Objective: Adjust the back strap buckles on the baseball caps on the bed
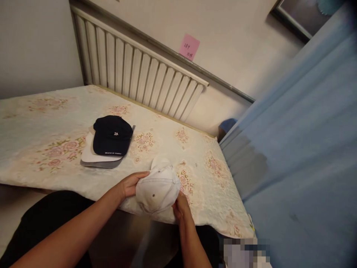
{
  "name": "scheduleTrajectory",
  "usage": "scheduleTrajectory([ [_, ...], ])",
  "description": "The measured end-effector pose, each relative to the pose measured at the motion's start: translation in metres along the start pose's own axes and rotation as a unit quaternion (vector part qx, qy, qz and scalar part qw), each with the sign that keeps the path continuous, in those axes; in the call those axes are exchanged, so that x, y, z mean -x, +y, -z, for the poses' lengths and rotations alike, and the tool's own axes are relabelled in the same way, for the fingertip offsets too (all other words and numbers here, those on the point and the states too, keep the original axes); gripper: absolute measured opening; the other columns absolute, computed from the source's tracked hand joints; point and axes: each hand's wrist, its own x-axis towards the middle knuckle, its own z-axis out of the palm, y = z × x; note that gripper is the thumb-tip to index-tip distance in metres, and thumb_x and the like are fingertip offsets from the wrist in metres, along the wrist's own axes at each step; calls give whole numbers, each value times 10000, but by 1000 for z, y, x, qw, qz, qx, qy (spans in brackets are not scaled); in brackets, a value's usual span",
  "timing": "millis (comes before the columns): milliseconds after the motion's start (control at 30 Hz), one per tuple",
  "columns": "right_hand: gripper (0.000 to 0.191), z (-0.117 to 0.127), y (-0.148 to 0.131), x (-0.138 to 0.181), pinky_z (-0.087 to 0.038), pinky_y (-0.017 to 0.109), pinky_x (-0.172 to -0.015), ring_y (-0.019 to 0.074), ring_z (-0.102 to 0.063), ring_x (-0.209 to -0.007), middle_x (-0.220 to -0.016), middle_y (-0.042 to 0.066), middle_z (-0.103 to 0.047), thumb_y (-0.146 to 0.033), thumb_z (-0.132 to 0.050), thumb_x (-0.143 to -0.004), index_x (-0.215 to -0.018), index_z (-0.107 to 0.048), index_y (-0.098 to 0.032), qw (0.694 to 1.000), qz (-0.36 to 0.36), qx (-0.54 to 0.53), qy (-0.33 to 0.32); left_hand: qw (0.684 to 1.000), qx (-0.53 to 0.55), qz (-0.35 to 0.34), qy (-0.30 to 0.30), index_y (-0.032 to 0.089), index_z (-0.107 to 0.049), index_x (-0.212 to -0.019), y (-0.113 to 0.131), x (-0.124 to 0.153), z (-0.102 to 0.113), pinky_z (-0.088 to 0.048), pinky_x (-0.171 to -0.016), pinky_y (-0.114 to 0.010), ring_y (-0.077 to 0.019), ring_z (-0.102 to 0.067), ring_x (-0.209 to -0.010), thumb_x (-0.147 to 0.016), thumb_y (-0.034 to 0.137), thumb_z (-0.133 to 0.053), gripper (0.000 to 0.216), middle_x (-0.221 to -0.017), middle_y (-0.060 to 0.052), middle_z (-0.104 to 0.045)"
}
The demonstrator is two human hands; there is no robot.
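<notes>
Between my two hands is a white baseball cap, held near the front edge of the bed with its brim pointing away from me. My left hand grips the cap's left side, its thumb lying along the fabric. On the right side my right hand is closed on the cap's lower edge, its fingers partly hidden behind it. To the left on the bed lies a stack of caps: a dark navy cap with a small white emblem on top, a white brim and a grey brim showing under it.
The bed has a pale floral cover. Behind it a white radiator runs along the wall, with a pink note above. A blue curtain hangs at the right. My knees in black trousers are by the bed's front edge.
</notes>
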Motion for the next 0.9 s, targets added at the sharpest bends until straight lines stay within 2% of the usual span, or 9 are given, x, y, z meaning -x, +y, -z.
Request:
scheduleTrajectory([
  [100, 320, -7, -3, 3, -519, 301, -619, 205, -669, -770, -919, 56, -744, -425, -639, -702, -936, -696, -214, 999, 27, -20, 0, 998, -11, -43, -33, 123, -659, -1071, -4, 10, -22, -521, -812, -366, -253, -707, -787, -721, 170, -687, 354, -889, -116, -748],
  [233, 324, -18, -4, 10, -517, 331, -614, 235, -676, -760, -811, 77, -744, -430, -641, -705, -913, -707, -190, 999, 23, -28, -22, 998, -28, -37, -53, 114, -660, -1073, -8, 25, -41, -517, -795, -388, -257, -698, -757, -734, 203, -676, 351, -888, -133, -741],
  [333, 261, -20, -5, 15, -506, 328, -593, 229, -665, -699, -758, 70, -739, -381, -669, -679, -846, -705, -184, 999, 12, -17, -27, 994, -53, -81, -54, 142, -637, -1120, -13, 33, -52, -517, -758, -375, -248, -686, -755, -713, 181, -685, 412, -916, -124, -735],
  [500, 226, -4, -31, 15, -473, 265, -527, 154, -608, -537, -613, 21, -685, -368, -723, -613, -699, -648, -173, 994, 53, 41, 81, 968, -157, -198, 4, 168, -612, -1156, -24, 40, -73, -480, -632, -268, -191, -648, -693, -703, 151, -635, 454, -884, -74, -728],
  [567, 240, -1, -53, 14, -475, 246, -553, 132, -612, -550, -645, 16, -688, -365, -722, -626, -738, -641, -168, 991, 76, 49, 100, 946, -210, -245, 40, 177, -622, -1139, -29, 40, -81, -486, -663, -275, -192, -642, -707, -708, 148, -590, 434, -889, -55, -725],
  [633, 247, -7, -77, 17, -490, 249, -606, 130, -629, -600, -704, 20, -697, -356, -700, -664, -810, -648, -163, 985, 116, 75, 100, 909, -272, -303, 83, 184, -647, -1097, -33, 38, -87, -491, -774, -301, -218, -647, -817, -701, 148, -562, 406, -941, -48, -719],
  [700, 233, -25, -101, 25, -507, 283, -672, 150, -646, -659, -755, 34, -700, -356, -647, -724, -848, -646, -158, 969, 182, 154, 69, 858, -345, -361, 121, 181, -665, -1052, -38, 35, -92, -457, -898, -318, -241, -624, -958, -703, 150, -539, 373, -1003, -51, -707],
  [767, 230, -51, -121, 35, -504, 300, -735, 165, -653, -737, -814, 33, -696, -353, -615, -761, -898, -650, -172, 936, 252, 243, 21, 807, -416, -395, 139, 165, -647, -1074, -44, 32, -95, -417, -971, -337, -245, -595, -1036, -734, 151, -488, 376, -1059, -63, -690],
  [900, 352, -104, -145, 48, -470, 304, -781, 167, -620, -778, -926, 45, -681, -408, -635, -775, -1057, -641, -197, 810, 347, 473, 4, 752, -504, -394, 160, 125, -536, -1202, -58, 24, -93, -415, -988, -389, -235, -590, -1055, -788, 124, -371, 445, -1108, -100, -668],
])
